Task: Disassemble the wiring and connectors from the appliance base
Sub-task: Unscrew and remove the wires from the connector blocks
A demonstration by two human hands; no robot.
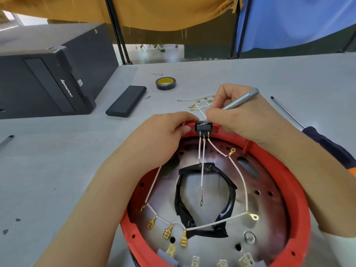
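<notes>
Gripping the far rim of the round red plastic appliance base with curled fingers, the left hand steadies it on the grey table, just left of the small black switch block set into that rim, from which thin white wires with brass terminals hang loose over the metal plate. To the right, the right hand pinches a slim silver metal tool whose tip touches the top of the switch. I judge that the tip could slip off the smooth plastic toward the left fingers, or too much force could break the clips.
</notes>
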